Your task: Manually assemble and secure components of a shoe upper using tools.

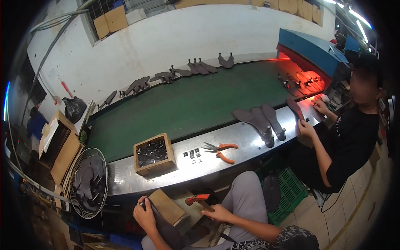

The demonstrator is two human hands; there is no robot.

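Note:
My right hand point(218, 213) is wrapped round the wooden handle of a hammer point(198, 199) with a red head. The hammer is raised just right of a wooden block point(167, 207) in front of my lap. My left hand point(144, 214) grips a dark grey insole-shaped piece point(166, 229) at the block's left side. A small black part shows between its thumb and fingers. Beyond, on the metal ledge, several small black parts point(192, 153) lie beside orange-handled pliers point(221, 146). A wooden box point(155, 167) full of similar black parts stands to their left.
A green conveyor belt point(175, 106) runs behind the metal ledge point(125, 180). Dark insole-shaped pieces point(256, 118) lie along both. At left stands a wire basket point(89, 183) of such pieces. On the right a co-worker point(341, 133) handles another piece; a green crate point(289, 196) sits below.

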